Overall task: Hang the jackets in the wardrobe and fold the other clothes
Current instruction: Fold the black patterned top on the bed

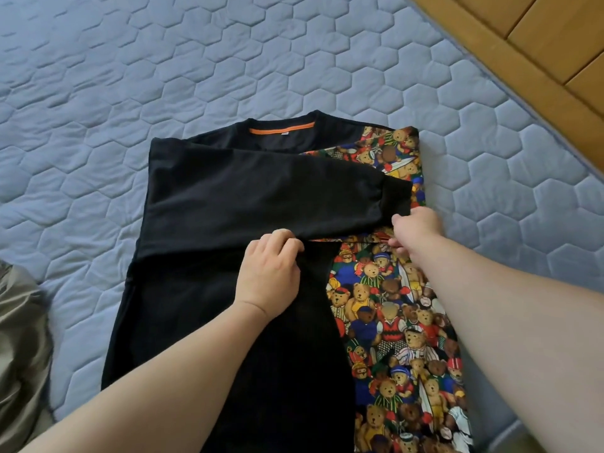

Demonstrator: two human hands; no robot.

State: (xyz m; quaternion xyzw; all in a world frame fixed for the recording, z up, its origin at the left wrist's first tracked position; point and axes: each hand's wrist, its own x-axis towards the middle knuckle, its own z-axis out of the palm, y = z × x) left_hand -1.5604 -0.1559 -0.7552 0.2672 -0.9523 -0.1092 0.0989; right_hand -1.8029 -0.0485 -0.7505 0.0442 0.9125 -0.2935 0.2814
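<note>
The black shirt (pixel 212 322) lies flat on the bed (pixel 130 76), one sleeve (pixel 261 191) folded across its chest. My left hand (pixel 269 269) grips the sleeve's near edge and my right hand (pixel 416 228) pinches the cuff (pixel 397 197). I should draw it taut and level, inside the shirt's right edge.

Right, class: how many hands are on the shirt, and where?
2. The left hand grips the lower edge of the black sleeve; the right hand pinches the shirt beside the cuff. Neither is hidden.

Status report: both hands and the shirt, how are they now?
Left hand grips sleeve edge. Right hand pinches cuff. Shirt flat on mattress, sleeve folded across. Khaki garment lies apart.
</note>
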